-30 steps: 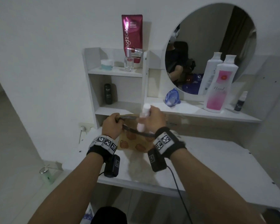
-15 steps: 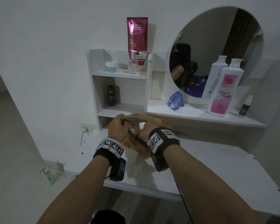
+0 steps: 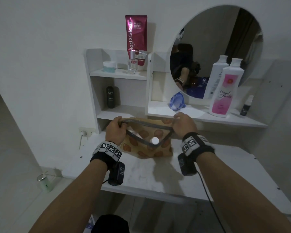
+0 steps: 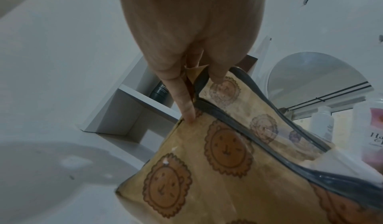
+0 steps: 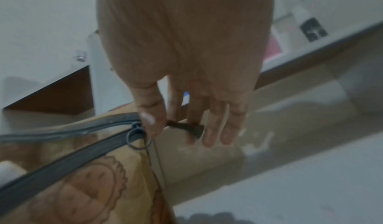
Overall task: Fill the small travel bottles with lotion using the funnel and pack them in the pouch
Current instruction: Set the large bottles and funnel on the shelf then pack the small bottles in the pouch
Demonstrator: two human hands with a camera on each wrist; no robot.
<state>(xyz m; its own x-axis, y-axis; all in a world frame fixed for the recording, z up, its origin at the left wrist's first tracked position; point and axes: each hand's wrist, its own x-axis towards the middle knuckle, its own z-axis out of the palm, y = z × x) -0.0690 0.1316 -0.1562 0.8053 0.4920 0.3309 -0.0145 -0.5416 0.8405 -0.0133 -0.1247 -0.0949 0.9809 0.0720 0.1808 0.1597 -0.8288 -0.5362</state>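
Observation:
A tan pouch (image 3: 148,151) with lion prints and a grey zipper stands open on the white table. My left hand (image 3: 120,126) grips its left end, thumb and fingers pinching the fabric (image 4: 228,170) in the left wrist view. At the right end, beside the ring-shaped zipper pull (image 5: 137,139), my right hand (image 3: 176,119) pinches a dark tab. A small travel bottle stands inside the pouch, only its white cap (image 3: 154,140) showing. The blue funnel (image 3: 177,100) lies on the shelf behind. The pink-labelled lotion bottle (image 3: 225,91) stands at the shelf's right.
A round mirror (image 3: 217,47) hangs above the shelf. A small dark spray bottle (image 3: 246,106) stands at the far right. The cubby shelves at left hold a black bottle (image 3: 110,97), a jar, a glass vial and a red tube (image 3: 136,39).
My right hand lowered the small bottle into the pouch, let it go, and moved to the right end of the zipper. The left hand kept its hold.

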